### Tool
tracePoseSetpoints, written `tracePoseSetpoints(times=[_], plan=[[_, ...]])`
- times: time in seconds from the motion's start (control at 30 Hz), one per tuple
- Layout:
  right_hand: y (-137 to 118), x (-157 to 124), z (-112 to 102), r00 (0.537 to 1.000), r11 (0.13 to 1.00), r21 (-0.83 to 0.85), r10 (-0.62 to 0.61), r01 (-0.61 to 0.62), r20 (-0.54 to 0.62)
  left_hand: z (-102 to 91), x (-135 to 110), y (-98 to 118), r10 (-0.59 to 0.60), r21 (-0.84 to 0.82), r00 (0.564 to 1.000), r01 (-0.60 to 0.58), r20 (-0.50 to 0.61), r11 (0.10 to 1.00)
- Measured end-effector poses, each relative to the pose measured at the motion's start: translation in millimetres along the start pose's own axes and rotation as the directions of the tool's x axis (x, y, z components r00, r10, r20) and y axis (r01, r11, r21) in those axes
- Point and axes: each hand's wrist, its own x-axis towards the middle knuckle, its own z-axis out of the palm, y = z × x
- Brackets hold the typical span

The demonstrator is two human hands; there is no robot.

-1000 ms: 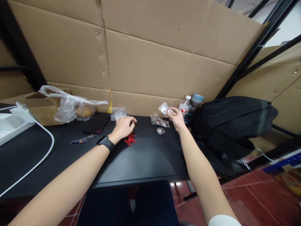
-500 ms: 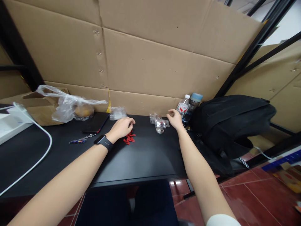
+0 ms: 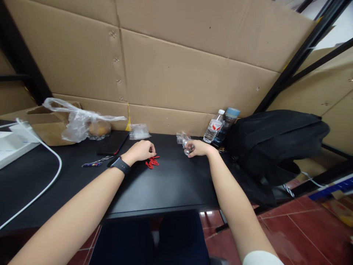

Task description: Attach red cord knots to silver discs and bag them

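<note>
A small bundle of red cord point(image 3: 152, 162) lies on the black table. My left hand point(image 3: 140, 150), with a dark watch on its wrist, is closed in a pinch at the bundle's upper edge, its fingertips on the cord. To the right, my right hand point(image 3: 200, 148) reaches in from the side, thumb and fingers closed about a small clear round object point(image 3: 186, 151). Its exact kind is hard to make out, and the fingers partly cover it. Small clear plastic packets point(image 3: 182, 137) lie just behind it.
At the back stand a water bottle point(image 3: 213, 127) and a blue-capped bottle point(image 3: 229, 119), beside a black backpack point(image 3: 275, 143). A flat clear packet point(image 3: 139, 131), a plastic bag point(image 3: 79, 125) with something orange inside, a keychain point(image 3: 92, 164) and a white cable point(image 3: 56, 173) lie leftward.
My right hand has moved left and down from beside the water bottle and closed on the clear round object. My left fingers have drawn together at the red cord.
</note>
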Motion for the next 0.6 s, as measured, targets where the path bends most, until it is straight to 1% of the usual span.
tracePoseSetpoints(times=[0.17,0.3,0.43,0.6], plan=[[-13,-1,2,0.999,0.998,-0.06,0.019,-0.021,-0.034,3.7,0,2,0.0,0.026,1.0,0.001,-0.019,1.0],[-19,-3,2,1.0,0.997,-0.072,0.014,-0.016,-0.024,4.7,0,3,0.017,0.07,1.0,-0.016,-0.017,0.997],[-18,-9,-8,1.0,1.0,0.008,-0.021,0.021,-0.007,5.1,0,2,0.019,0.079,1.0,-0.018,-0.01,0.997],[-13,-18,-21,0.995,0.993,0.102,-0.058,0.066,-0.082,5.6,0,2,0.024,0.083,1.0,-0.022,-0.019,0.996]])
